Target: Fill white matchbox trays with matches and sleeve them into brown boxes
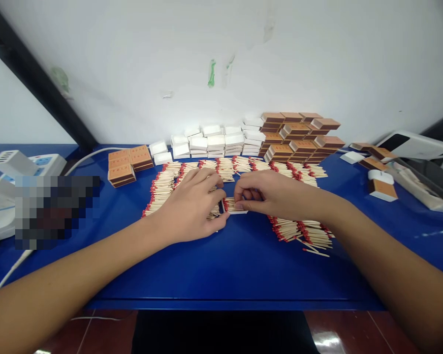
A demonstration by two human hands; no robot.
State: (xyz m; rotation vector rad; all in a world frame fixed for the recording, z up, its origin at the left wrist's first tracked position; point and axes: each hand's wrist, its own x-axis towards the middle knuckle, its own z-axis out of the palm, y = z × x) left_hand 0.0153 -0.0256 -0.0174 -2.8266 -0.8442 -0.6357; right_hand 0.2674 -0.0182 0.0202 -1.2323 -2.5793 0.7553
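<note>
A small white matchbox tray point(239, 212) with red-headed matches point(229, 203) inside lies on the blue table between my hands. My left hand point(195, 206) is bent round the tray's left end, thumb at the near side and index finger at the far side. From the right, my right hand point(260, 194) reaches in with curled fingers, its thumb and fingertips pressed together over the matches in the tray. Whether they grip a match is hidden. Rows of loose matches point(162, 189) curve around the hands, with more matches point(315, 233) under my right forearm.
White trays point(216, 142) and brown matchbox sleeves point(299, 137) are stacked along the wall. Several sleeves point(129, 164) stand at the left. Power strips point(44, 164) and a pixelated dark object point(62, 211) lie further left. A white device point(413, 142) and a mouse point(380, 176) are at the right.
</note>
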